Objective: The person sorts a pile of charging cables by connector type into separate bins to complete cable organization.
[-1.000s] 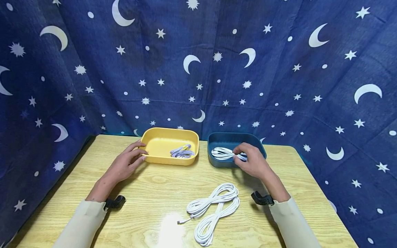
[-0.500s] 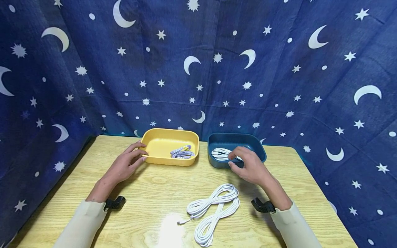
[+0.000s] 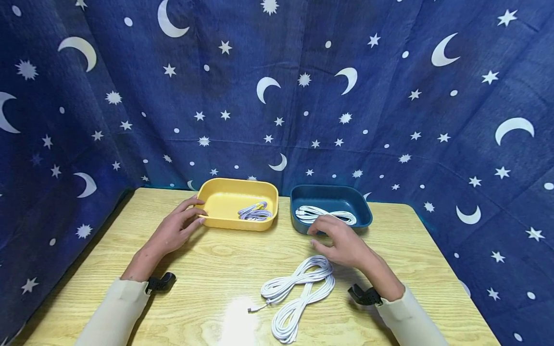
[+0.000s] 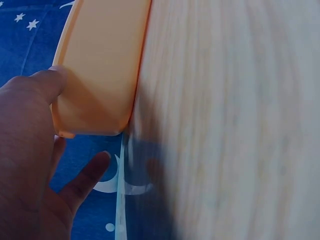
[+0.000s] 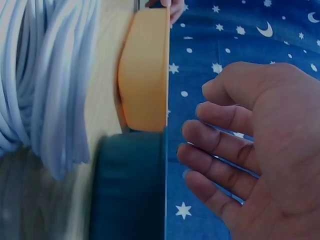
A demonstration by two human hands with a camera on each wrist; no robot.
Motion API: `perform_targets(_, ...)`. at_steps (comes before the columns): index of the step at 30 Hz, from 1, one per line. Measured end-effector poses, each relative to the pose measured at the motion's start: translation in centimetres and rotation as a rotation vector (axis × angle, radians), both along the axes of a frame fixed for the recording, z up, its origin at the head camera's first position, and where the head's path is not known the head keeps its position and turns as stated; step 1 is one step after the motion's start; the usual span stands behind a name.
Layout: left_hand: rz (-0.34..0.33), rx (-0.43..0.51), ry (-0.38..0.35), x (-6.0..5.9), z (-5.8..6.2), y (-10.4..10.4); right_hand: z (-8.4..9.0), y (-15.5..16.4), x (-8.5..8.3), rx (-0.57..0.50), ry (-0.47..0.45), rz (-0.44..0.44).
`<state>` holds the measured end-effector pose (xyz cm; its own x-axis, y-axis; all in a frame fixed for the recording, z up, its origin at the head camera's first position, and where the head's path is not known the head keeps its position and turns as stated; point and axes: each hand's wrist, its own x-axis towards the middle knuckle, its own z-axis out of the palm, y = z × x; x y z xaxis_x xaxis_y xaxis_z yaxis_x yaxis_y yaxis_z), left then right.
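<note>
My left hand (image 3: 177,226) holds the left end of a yellow plastic bin (image 3: 237,224), its thumb at the front rim and fingers round the corner. In the bin's right part lies a coiled purple cable (image 3: 255,211) with yellow bits. A dark blue bin (image 3: 331,191) stands to the right, with a bundled white cable (image 3: 348,217) inside. Just in front of it hovers my right hand (image 3: 344,245), fingers loosely bent and nothing between them. Below that hand, a larger white cable (image 3: 298,276) lies on the table in a figure-eight bundle, its plug end pointing left.
The wooden table (image 3: 207,274) carries everything and ends at a dark blue curtain (image 3: 242,96) with moons and stars. Both bins stand side by side near its back edge, a narrow gap apart. Black straps circle both wrists.
My right hand has let go of the white cable in the blue bin and drawn back toward me, over the bin's front rim. My left hand and the bins have stayed put.
</note>
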<state>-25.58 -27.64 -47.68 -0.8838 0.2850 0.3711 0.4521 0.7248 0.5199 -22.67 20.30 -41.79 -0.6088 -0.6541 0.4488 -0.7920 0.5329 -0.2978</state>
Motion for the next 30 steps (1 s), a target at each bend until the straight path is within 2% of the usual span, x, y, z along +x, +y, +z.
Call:
perform_targets(5, -0.010, -0.005, 0.021, -0.2, 0.0, 0.0, -0.4, -0.6, 0.3, 0.013, -0.015, 0.016)
perform_targets(9, -0.016, -0.009, 0.036, -0.3, 0.0, 0.0, -0.7, -1.1, 0.6, 0.026, -0.064, 0.034)
perform_targets(17, 0.002, 0.002, -0.011, -0.3, -0.1, 0.0, -1.3, -1.9, 1.0, 0.049, -0.100, 0.100)
perform_targets(23, -0.001, 0.011, -0.010, -0.2, -0.1, 0.0, -1.5, -2.5, 1.5, 0.108, -0.181, 0.111)
perform_targets(30, 0.002, 0.011, -0.005, -0.1, -0.1, 0.0, -1.9, -3.1, 1.8, 0.147, -0.232, 0.145)
